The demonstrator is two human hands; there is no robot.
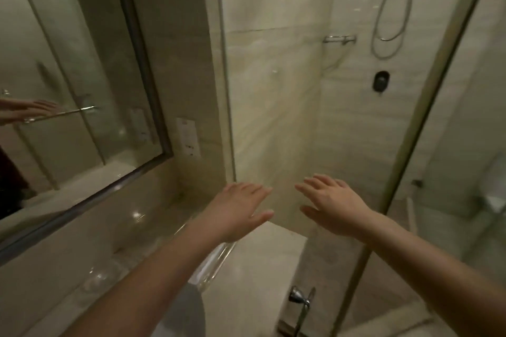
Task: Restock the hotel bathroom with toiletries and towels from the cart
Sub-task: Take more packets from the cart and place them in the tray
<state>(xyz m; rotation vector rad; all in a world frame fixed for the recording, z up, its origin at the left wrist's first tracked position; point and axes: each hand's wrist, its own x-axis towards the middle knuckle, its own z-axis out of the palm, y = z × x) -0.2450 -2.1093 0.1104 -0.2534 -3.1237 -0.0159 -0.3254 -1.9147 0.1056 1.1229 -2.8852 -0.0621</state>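
**Head view: task status**

1. No toiletries, towels or cart appear in this view. Their location cannot be determined here.
2. The wire shower shelf (339, 39) on the tiled wall beside the shower hose (388, 22) carries no visible items.
3. The marble table (123, 227) below the mirror (82, 63) shows only reflections and a few clear objects near its front edge. These are too blurred to identify, and none reads as a stocked bottle or a folded towel.
4. Judgement: restocking is not evident at any visible location. Fetching items from the cart and placing them on the table and the shower shelf appear to be outstanding.

**Head view: grip status**

1. The left hand (241, 210) is extended forward, palm down, over the far end of the table and close to the edge of the glass panel (227, 90). Its fingers are straight and spread, so the grip is fully released and holds nothing.
2. The right hand (331, 205) is extended beside it, apart from the left hand. Its fingers are likewise straight, and the grip is empty.
3. Whether either hand contacts the glass panel cannot be determined.
4. A chrome lever (299, 298) sits below the right forearm. Neither hand touches it.
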